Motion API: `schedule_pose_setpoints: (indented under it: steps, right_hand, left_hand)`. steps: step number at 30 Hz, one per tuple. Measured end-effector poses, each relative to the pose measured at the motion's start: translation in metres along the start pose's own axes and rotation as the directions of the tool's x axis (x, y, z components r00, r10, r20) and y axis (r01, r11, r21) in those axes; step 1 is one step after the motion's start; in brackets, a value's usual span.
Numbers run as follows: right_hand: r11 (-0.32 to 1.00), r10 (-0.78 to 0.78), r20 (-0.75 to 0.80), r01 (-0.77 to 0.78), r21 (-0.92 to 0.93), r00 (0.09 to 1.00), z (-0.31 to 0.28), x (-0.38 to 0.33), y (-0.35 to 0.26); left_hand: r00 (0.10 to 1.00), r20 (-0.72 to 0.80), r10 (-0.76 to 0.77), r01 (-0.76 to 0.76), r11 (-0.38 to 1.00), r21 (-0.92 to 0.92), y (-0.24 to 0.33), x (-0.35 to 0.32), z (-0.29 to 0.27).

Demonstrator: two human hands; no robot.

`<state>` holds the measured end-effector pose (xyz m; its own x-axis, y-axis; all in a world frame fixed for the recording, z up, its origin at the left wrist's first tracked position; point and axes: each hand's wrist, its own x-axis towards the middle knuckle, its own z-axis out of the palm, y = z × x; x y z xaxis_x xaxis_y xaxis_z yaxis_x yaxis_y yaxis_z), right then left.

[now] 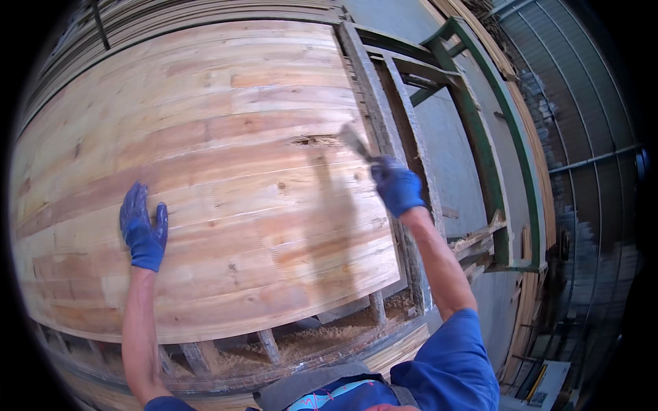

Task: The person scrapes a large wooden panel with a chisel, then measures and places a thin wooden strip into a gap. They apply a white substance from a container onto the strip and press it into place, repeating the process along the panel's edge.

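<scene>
A large panel of joined wooden boards (226, 185) lies in front of me. My left hand (142, 229), in a blue glove, rests flat on its left part, thumb spread from the fingers. My right hand (397, 186), also gloved in blue, is closed round the handle of a putty knife (357, 144) at the panel's right edge. Motion blurs the knife, and its blade points up and left. Just left of the blade is a dark, rough flaw (317, 140) in the wood. Whether the blade touches the panel, I cannot tell.
A worn frame (375, 96) carries the panel, with sawdust (308, 341) between its near slats. To the right stands a green metal frame (524, 171). Long boards (226, 14) are stacked beyond the panel. At the lower right lies a white tray-like object (552, 383).
</scene>
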<state>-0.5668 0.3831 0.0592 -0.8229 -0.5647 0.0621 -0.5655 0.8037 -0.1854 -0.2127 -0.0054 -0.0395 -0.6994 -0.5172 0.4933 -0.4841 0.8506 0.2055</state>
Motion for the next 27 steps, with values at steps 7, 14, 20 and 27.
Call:
schedule_pose_setpoints:
  steps: [7, 14, 20, 27]
  right_hand:
    - [0.958, 0.272, -0.193, -0.284, -0.035, 0.943, -0.041, 0.0, 0.073]
    - [0.745, 0.467, -0.054, -0.359, 0.562, 0.883, -0.074, -0.113, 0.139]
    - [0.303, 0.555, 0.118, -0.332, 0.893, 0.823, -0.041, -0.286, 0.14]
    - [0.478, 0.106, 0.157, -0.188, 0.858, 0.982, -0.004, -0.331, -0.177]
  left_hand:
    - [0.997, 0.013, 0.076, -0.076, 0.996, 0.041, 0.008, 0.002, 0.014]
    - [0.999, -0.05, -0.019, 0.025, 0.992, 0.126, -0.025, -0.022, 0.001]
    - [0.988, -0.11, -0.111, 0.108, 0.994, -0.027, 0.003, -0.043, -0.027]
    - [0.975, 0.077, 0.208, -0.103, 0.734, -0.671, 0.032, -0.211, -0.236]
